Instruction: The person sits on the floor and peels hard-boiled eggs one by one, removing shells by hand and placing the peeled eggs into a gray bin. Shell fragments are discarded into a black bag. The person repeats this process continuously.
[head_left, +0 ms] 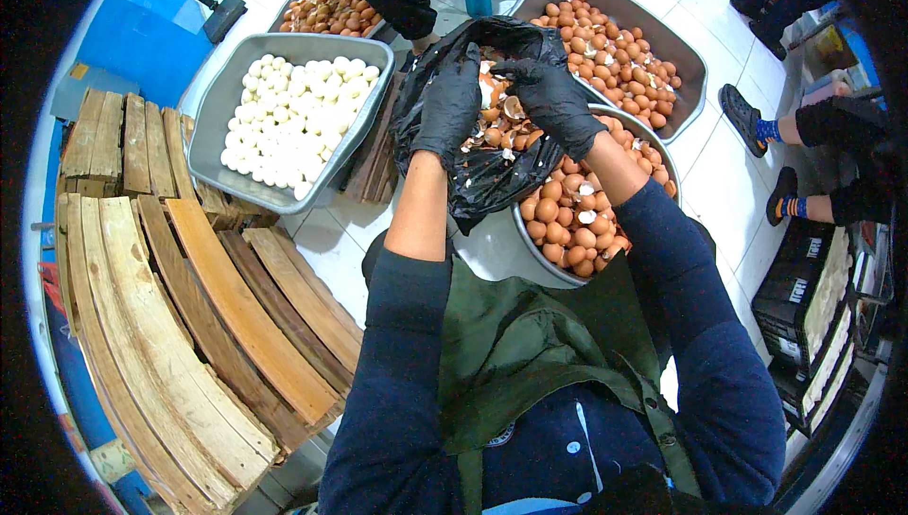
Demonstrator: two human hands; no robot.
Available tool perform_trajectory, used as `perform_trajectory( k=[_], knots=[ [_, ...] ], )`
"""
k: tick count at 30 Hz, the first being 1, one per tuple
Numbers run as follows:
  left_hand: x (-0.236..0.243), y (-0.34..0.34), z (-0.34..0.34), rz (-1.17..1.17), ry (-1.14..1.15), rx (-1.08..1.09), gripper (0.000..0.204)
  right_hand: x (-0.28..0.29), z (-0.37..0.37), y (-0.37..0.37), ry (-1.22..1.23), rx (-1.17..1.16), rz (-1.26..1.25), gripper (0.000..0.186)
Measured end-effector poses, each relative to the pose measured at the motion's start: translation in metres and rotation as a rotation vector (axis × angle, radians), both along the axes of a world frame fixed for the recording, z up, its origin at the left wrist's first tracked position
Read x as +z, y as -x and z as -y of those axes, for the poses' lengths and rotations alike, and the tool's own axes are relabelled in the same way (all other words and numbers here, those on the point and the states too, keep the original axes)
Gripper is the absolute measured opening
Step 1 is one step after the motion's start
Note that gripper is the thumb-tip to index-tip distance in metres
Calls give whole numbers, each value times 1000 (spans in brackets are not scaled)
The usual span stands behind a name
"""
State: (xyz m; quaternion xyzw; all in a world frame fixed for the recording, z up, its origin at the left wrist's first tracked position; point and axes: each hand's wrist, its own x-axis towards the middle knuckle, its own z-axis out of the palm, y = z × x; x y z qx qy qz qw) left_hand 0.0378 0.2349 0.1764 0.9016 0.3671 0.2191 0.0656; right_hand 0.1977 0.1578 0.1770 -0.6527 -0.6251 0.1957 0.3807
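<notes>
Working over a black bag [501, 189]

Curls the left hand [449, 106] and right hand [549, 104] over the bag's mouth, upper centre; cannot tell whether grasping or loose. Has the bag spread wide, probably to catch shell scraps [514, 127]. Holds white eggs [303, 118], apparently peeled, in a grey tub [210, 132], upper left; brown eggs [572, 231] in a round bowl [558, 272], right of centre, likely for reach, and a second tub [653, 23], upper right.

Centre: bag [473, 195], thin, glossy, crinkled plastic; gloves [448, 113], matt black. Left: planks [248, 299], rough-grained wood. Upper left: tub [216, 129], smooth plastic. Lower centre: apron [534, 335], dull cloth.
</notes>
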Motion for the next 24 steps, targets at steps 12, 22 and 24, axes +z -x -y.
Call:
perform_trajectory(
  k=[12,22,24],
  knots=[
    [-7,-4,6,174,-170,-191,51,8,9,13,-62,155,0,25],
    [-2,-10,5,222,-220,-190,49,4,9,14,-125,0,-121,22],
    [2,-10,4,199,-166,-171,52,-1,8,7,-73,-9,-238,21]
  ],
)
